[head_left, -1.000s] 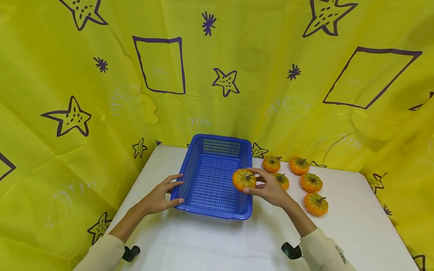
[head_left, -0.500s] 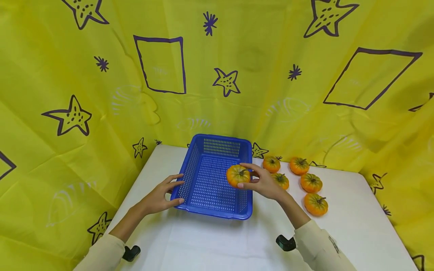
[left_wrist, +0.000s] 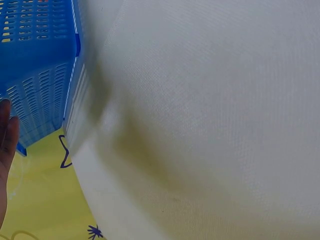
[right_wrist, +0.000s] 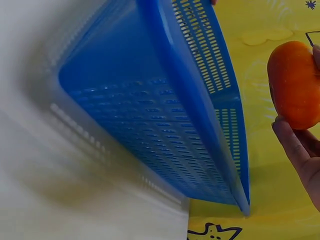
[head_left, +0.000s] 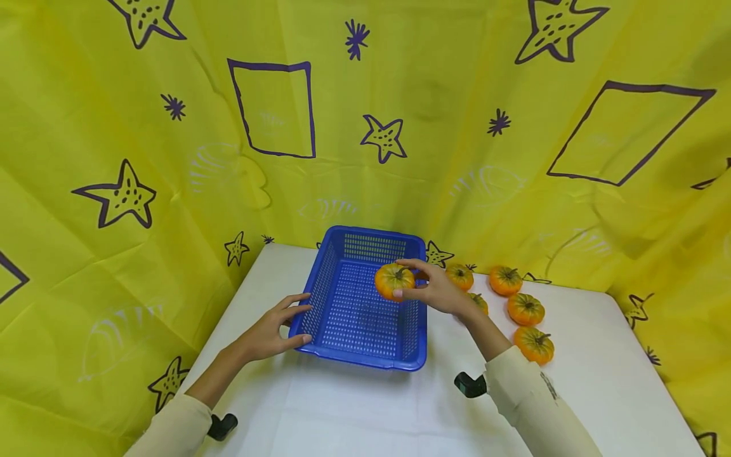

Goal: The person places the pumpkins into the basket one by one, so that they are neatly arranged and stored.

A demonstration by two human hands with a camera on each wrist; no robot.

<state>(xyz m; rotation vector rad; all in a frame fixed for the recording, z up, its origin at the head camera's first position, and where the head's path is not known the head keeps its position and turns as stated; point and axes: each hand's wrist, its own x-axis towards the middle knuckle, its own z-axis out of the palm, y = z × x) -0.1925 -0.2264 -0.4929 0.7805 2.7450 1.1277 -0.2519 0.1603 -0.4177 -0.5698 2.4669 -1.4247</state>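
Observation:
A small orange pumpkin (head_left: 393,282) with a short green stem is held by my right hand (head_left: 441,291), thumb on the near side and fingers on the far side. It hangs over the right part of a blue plastic basket (head_left: 365,360) with slotted walls, whose inside shows no contents. My left hand (head_left: 267,331) holds the basket's left rim near the front corner. In the right wrist view, the pumpkin (right_wrist: 294,82) appears above rim height, with fingertips (right_wrist: 285,131) against its underside. At the left edge of the left wrist view, fingers (left_wrist: 11,135) lie along the basket wall (left_wrist: 37,95).
Several more pumpkins (head_left: 525,309) sit on the white table (head_left: 354,412), right of the basket. A yellow curtain (head_left: 342,190) printed with stars hangs behind and at both sides. A dark wrist-worn device (head_left: 471,384) sticks out by the right sleeve, another (head_left: 223,426) by the left.
My right hand has carried the pumpkin leftward and farther back, from the basket's right rim to over its inside. My left hand and the basket stay in place.

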